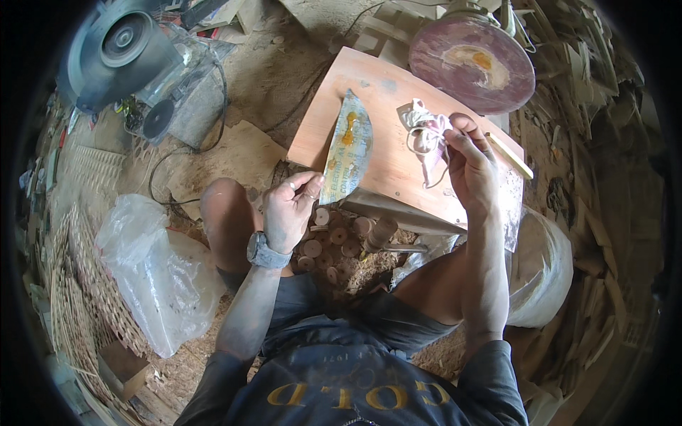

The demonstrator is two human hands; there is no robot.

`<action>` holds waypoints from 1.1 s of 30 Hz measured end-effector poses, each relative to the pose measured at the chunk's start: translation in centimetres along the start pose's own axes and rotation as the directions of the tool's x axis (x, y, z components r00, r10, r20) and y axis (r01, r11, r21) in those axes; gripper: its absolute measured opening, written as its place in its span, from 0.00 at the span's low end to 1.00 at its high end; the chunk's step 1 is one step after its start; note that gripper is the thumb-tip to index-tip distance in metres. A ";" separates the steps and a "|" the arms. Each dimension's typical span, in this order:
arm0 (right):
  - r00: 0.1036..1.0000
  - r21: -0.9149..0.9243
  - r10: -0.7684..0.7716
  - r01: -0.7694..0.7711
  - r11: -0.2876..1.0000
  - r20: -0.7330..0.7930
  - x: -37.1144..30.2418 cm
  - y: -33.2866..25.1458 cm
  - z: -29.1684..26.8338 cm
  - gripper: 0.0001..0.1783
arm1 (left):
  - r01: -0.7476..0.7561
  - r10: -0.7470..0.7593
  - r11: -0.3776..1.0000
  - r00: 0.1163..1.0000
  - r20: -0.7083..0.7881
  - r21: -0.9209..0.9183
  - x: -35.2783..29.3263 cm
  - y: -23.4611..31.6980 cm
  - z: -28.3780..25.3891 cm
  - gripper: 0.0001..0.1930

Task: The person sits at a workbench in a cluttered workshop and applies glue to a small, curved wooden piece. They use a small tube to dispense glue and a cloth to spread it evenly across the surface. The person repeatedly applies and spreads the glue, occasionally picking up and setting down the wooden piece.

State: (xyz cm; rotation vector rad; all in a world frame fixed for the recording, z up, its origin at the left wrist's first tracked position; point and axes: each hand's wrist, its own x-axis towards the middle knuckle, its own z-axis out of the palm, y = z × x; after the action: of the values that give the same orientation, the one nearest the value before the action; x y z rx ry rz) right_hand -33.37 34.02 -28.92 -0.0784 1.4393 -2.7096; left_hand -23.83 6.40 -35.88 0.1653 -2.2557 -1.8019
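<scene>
My left hand (290,213) pinches the near tip of a half-moon piece of sandpaper (357,153). Its printed back faces up, with amber, glue-like smears on it. The piece slants over the left part of a light wooden board (398,78). Above the board's right half, my right hand (472,160) is closed on a crumpled strip of white cloth (428,135). The strip is bunched and looped, and one end hangs down over the board. Beside that hand lies a thin wooden stick (510,156) along the board's right edge.
A maroon round disc (472,67) with an amber smear stands behind the board. At the far left is a machine with a round wheel (124,46) and a dark cord (225,92). Round wooden discs (338,252) lie between my knees. A clear plastic bag (160,273) and white sack (541,270) flank me.
</scene>
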 end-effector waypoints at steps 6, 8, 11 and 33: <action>0.995 -0.089 0.088 -0.084 0.992 0.037 2.6 0.4 1.1 0.12 | -0.262 0.269 0.955 0.962 -0.035 0.140 4.1 -0.3 -3.7 0.24; 0.995 -0.114 0.093 -0.088 0.990 0.040 3.1 0.2 1.9 0.14 | -0.208 0.182 0.957 0.974 0.138 0.204 6.1 -0.3 -6.0 0.36; 0.991 -0.360 0.004 0.045 0.932 0.133 4.0 0.3 3.3 0.13 | -0.583 0.485 0.774 0.797 0.361 0.247 9.7 -0.9 -6.7 0.47; 0.845 -0.863 0.177 0.496 0.096 0.505 8.4 5.1 7.2 0.19 | -0.778 0.493 0.603 0.536 0.686 0.174 22.7 -4.7 1.3 0.21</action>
State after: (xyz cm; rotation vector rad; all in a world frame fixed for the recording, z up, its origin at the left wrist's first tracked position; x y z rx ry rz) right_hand -40.95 24.48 -29.00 -0.9869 2.7759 -0.9295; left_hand -46.38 1.09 -37.97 -1.1877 -2.5495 -0.9141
